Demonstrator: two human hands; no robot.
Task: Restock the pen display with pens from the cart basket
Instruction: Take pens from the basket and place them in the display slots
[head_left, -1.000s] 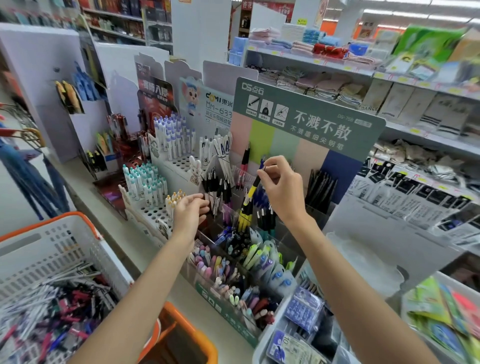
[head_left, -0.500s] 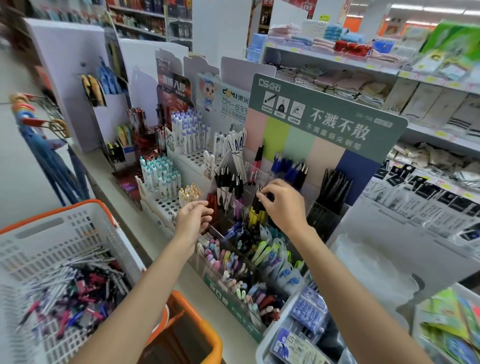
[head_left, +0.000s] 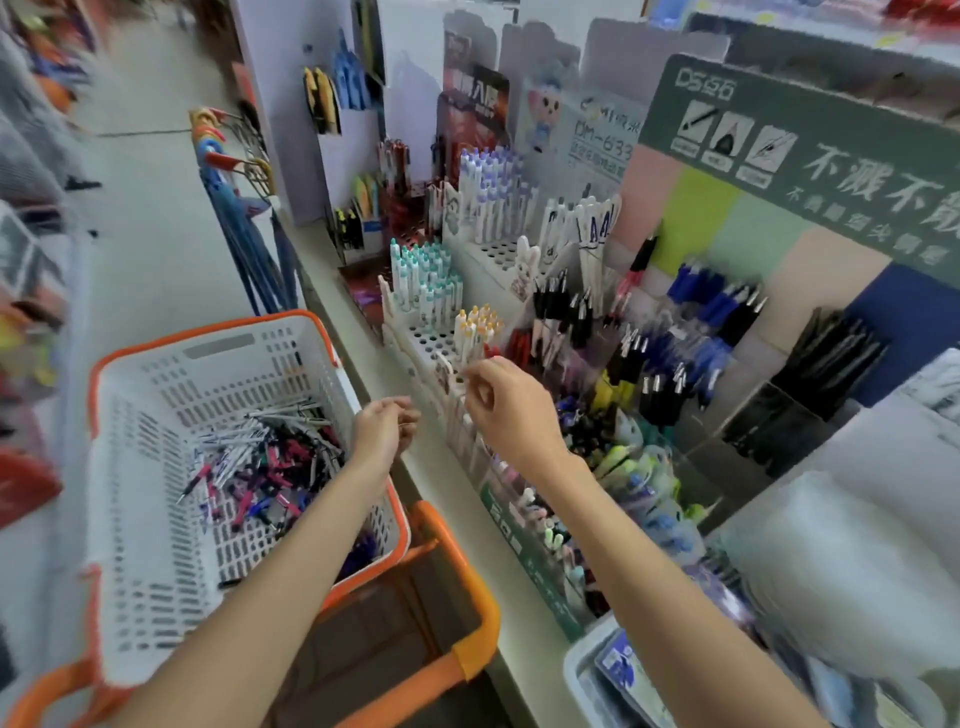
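A white cart basket with an orange rim (head_left: 208, 326) stands at lower left, holding a loose heap of pens (head_left: 260, 457) in black, pink and white. The pen display (head_left: 649, 364), with its green header card (head_left: 789, 135), fills the right side; its clear compartments hold black, blue and pastel pens. My left hand (head_left: 384, 431) hovers over the basket's right rim, fingers loosely curled and holding nothing. My right hand (head_left: 506, 410) hangs in front of the display's left edge, beside a white rack, fingers loosely bent, with no pen visible in it.
White pegged racks carry teal-capped pens (head_left: 426, 280) and purple-capped pens (head_left: 493, 187) left of the display. Folded umbrellas (head_left: 244, 218) hang off the shelf end. The orange cart frame (head_left: 467, 597) sits below the basket. A grey tray of packets (head_left: 592, 670) lies at bottom right.
My right hand let go of the pen in the display and drew back down and left. My left hand moved from the display to over the basket's rim. My view swung left and down.
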